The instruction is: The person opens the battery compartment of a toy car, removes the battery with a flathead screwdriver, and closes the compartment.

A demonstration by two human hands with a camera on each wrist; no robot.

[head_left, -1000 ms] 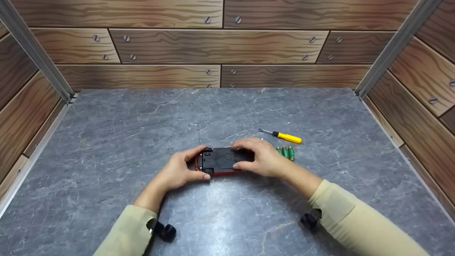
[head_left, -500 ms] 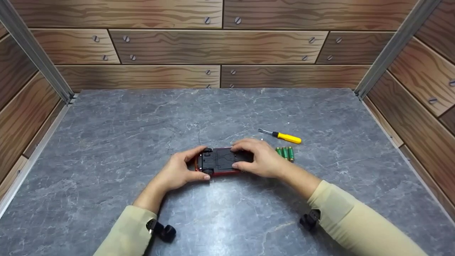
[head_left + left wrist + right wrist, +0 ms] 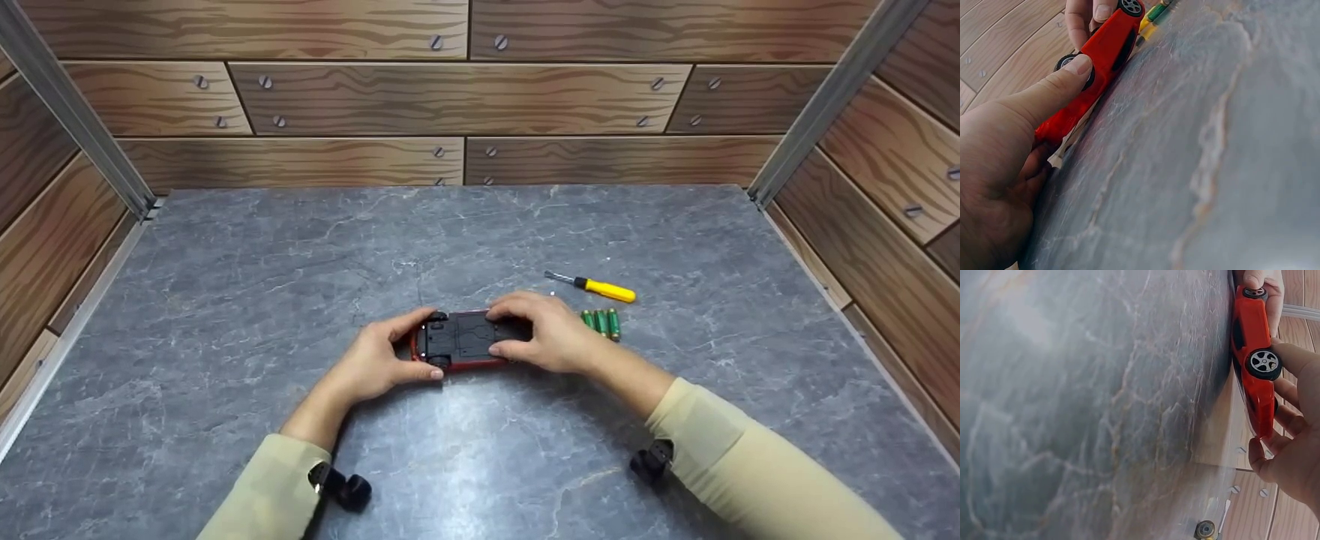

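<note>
A red toy car (image 3: 474,339) lies upside down on the table, its black underside facing up. My left hand (image 3: 375,358) grips the car's left end, and its thumb (image 3: 1067,76) rests against a wheel. Over the right end, my right hand (image 3: 559,334) holds the car with thumb and fingers on the underside. Its palm hides part of that end. In the right wrist view the red side of the car (image 3: 1255,323) shows, with two spoked wheels. Several green batteries (image 3: 601,324) stand in a row just right of my right hand.
A screwdriver (image 3: 609,290) with a yellow handle lies beyond the batteries. Near its tip is a tiny shiny speck (image 3: 553,293), too small to make out. The grey marbled table (image 3: 300,255) ends at wood-patterned walls (image 3: 450,97) with metal corner posts.
Almost nothing differs. The right forearm has shifted very slightly to the left; the car and the left hand stay in place.
</note>
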